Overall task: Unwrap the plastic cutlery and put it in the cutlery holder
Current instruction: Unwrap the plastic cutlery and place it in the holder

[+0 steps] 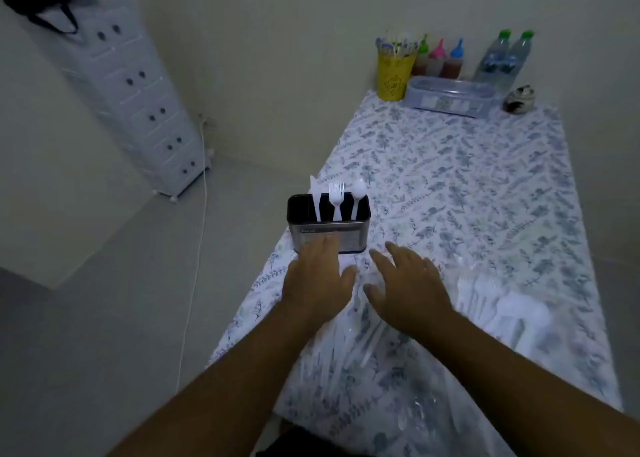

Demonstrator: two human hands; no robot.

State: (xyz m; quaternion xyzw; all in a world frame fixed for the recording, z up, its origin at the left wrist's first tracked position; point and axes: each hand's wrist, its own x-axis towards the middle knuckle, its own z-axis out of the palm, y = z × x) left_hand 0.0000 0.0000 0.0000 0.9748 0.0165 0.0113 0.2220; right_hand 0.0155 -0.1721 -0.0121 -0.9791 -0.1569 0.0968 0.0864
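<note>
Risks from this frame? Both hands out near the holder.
1. The black-and-steel rectangular cutlery holder stands close to the table's left edge; the left hand, its fingers at the holder's front, might nudge it off.
2. The clear plastic wrappers under the open right hand look slippery and could slide.
3. The white plastic knife, fork and spoon stand loosely in the holder; a bump may tip them out.

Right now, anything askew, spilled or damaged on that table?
Nothing stands out. The cutlery holder stands upright with a knife, fork and spoon in it. Wrapped cutlery lies loosely piled at right. Both hands, left hand and right hand, hover open.
</note>
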